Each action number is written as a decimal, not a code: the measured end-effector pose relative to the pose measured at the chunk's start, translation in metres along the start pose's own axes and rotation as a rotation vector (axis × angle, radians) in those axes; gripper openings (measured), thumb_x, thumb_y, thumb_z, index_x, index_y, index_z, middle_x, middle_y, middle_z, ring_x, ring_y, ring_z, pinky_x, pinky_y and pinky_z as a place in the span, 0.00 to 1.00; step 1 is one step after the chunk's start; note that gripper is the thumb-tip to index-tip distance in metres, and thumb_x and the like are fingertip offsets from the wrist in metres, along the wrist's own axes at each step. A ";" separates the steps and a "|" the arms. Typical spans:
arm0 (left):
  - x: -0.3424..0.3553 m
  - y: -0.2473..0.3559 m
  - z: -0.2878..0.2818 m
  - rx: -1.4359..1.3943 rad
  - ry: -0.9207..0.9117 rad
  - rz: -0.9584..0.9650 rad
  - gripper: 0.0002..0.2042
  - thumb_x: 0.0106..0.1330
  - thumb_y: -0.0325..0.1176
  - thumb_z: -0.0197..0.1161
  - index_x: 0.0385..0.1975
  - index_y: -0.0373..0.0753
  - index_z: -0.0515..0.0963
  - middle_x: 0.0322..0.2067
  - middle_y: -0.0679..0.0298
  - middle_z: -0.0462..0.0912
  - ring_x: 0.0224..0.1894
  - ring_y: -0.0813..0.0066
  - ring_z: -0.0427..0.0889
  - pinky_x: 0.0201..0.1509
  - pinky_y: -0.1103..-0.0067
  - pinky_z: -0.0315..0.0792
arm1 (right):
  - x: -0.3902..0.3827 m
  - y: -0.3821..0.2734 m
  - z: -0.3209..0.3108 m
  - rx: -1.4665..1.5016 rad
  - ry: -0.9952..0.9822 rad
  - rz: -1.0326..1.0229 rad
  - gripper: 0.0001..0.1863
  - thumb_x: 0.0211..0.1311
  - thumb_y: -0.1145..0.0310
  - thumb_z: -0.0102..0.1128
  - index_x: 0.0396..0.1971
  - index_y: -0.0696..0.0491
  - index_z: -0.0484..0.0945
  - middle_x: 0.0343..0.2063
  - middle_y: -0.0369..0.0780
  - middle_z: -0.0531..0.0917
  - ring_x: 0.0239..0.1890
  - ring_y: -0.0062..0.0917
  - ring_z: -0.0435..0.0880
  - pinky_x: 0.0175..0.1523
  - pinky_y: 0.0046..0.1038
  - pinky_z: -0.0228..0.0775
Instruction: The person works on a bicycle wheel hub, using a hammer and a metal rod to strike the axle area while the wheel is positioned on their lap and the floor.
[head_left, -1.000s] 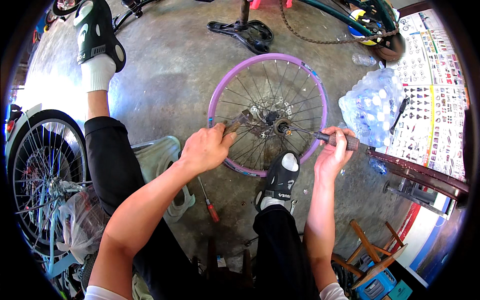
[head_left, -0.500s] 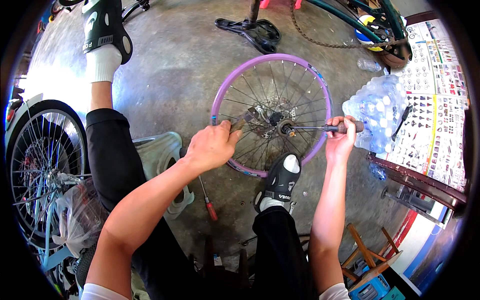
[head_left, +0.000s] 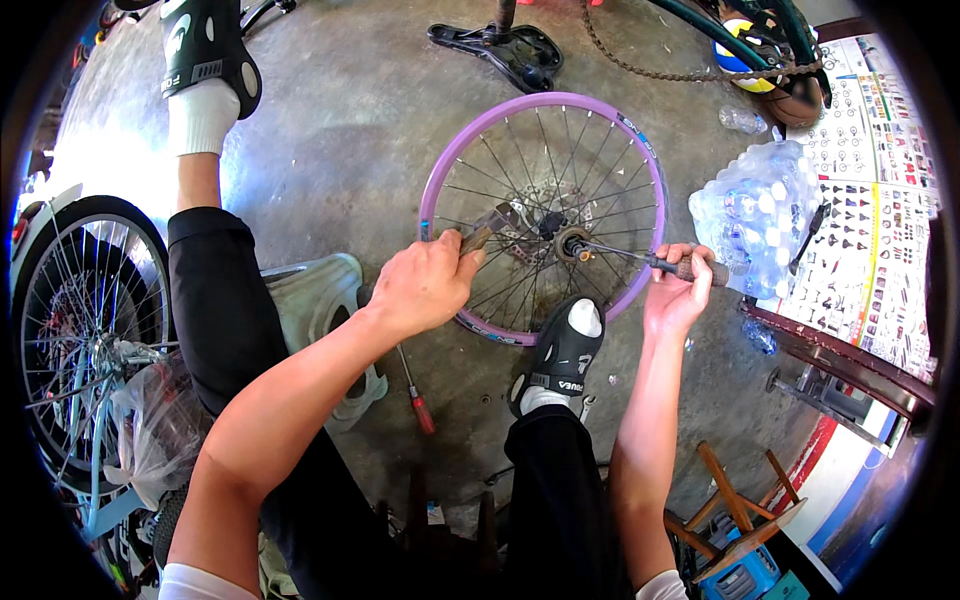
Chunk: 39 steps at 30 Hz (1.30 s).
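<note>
A bicycle wheel with a purple rim (head_left: 437, 185) and dark spokes lies flat on the floor. My left hand (head_left: 425, 285) is closed round the wooden handle of a hammer (head_left: 493, 224), whose head hangs over the spokes left of the hub (head_left: 573, 243). From the right, my right hand (head_left: 676, 300) grips a screwdriver (head_left: 716, 272) with a dark handle. Its thin shaft slants across the rim, and the tip reaches the ring on the hub; whether it touches is too small to tell. My shoe (head_left: 562, 360) rests at the wheel's near edge, overlapping the rim.
A red-handled screwdriver (head_left: 423, 412) and a small wrench (head_left: 588, 406) lie on the floor. Beyond the wheel is a black saddle (head_left: 525, 60). Wrapped bottles (head_left: 755, 220) stand at right beside a printed sheet (head_left: 860, 220). A pale plastic stool (head_left: 310, 295) and another bicycle wheel (head_left: 95, 350) are at left.
The right-hand screwdriver has tilted: its handle sits lower and its tip has shifted up on the hub. The left hand and hammer have barely moved.
</note>
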<state>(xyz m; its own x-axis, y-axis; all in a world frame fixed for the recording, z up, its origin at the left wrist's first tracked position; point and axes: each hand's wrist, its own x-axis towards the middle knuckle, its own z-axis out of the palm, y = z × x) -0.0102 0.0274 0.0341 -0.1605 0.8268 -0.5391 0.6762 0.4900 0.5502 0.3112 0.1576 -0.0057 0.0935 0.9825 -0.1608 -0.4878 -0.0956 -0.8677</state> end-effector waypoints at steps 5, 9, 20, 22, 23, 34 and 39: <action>-0.001 -0.002 -0.002 0.003 -0.017 -0.005 0.21 0.77 0.49 0.52 0.46 0.32 0.75 0.32 0.39 0.84 0.41 0.33 0.83 0.47 0.48 0.73 | -0.019 -0.017 0.038 -0.281 -0.371 -0.171 0.12 0.63 0.75 0.58 0.42 0.53 0.65 0.30 0.46 0.81 0.36 0.37 0.82 0.37 0.30 0.70; 0.000 0.005 -0.006 0.002 -0.049 -0.036 0.22 0.77 0.50 0.52 0.47 0.32 0.75 0.32 0.39 0.84 0.42 0.33 0.83 0.48 0.48 0.73 | -0.039 -0.013 0.049 -0.391 -0.476 -0.320 0.12 0.62 0.75 0.58 0.41 0.53 0.65 0.30 0.45 0.81 0.37 0.35 0.82 0.41 0.33 0.72; -0.003 0.006 -0.008 0.005 -0.060 -0.058 0.23 0.77 0.50 0.52 0.50 0.33 0.75 0.34 0.38 0.85 0.44 0.33 0.83 0.50 0.48 0.74 | -0.067 -0.007 0.054 -0.496 -0.484 -0.390 0.14 0.60 0.81 0.56 0.42 0.54 0.64 0.32 0.46 0.81 0.40 0.36 0.82 0.54 0.44 0.78; -0.002 0.004 -0.007 0.011 -0.062 -0.054 0.23 0.77 0.50 0.52 0.51 0.33 0.75 0.35 0.37 0.85 0.44 0.33 0.83 0.51 0.48 0.74 | -0.074 -0.003 0.056 -0.491 -0.458 -0.410 0.15 0.60 0.82 0.57 0.42 0.54 0.64 0.33 0.46 0.82 0.41 0.36 0.83 0.55 0.44 0.78; -0.001 0.003 -0.005 0.009 -0.065 -0.049 0.23 0.76 0.50 0.52 0.51 0.33 0.75 0.35 0.37 0.85 0.44 0.33 0.83 0.51 0.48 0.74 | -0.075 -0.004 0.056 -0.501 -0.460 -0.419 0.15 0.60 0.82 0.58 0.43 0.54 0.64 0.34 0.47 0.82 0.41 0.36 0.83 0.55 0.45 0.78; 0.000 0.001 -0.004 0.029 -0.056 -0.033 0.23 0.76 0.50 0.53 0.51 0.32 0.76 0.35 0.37 0.84 0.45 0.34 0.83 0.50 0.49 0.74 | -0.079 -0.006 0.048 -0.584 -0.547 -0.498 0.17 0.60 0.85 0.60 0.44 0.55 0.65 0.35 0.48 0.83 0.44 0.39 0.85 0.56 0.44 0.79; -0.001 -0.001 -0.003 -0.011 -0.015 -0.007 0.22 0.76 0.50 0.54 0.49 0.32 0.76 0.34 0.38 0.85 0.44 0.35 0.83 0.49 0.49 0.74 | -0.094 -0.006 0.036 -0.693 -0.612 -0.529 0.18 0.54 0.84 0.65 0.41 0.54 0.70 0.40 0.47 0.84 0.48 0.42 0.86 0.58 0.46 0.78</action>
<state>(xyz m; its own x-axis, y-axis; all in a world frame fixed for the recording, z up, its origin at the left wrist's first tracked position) -0.0124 0.0265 0.0361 -0.1539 0.8193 -0.5524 0.6669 0.4986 0.5538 0.2740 0.0711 0.0316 -0.3971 0.8202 0.4118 0.1058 0.4867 -0.8672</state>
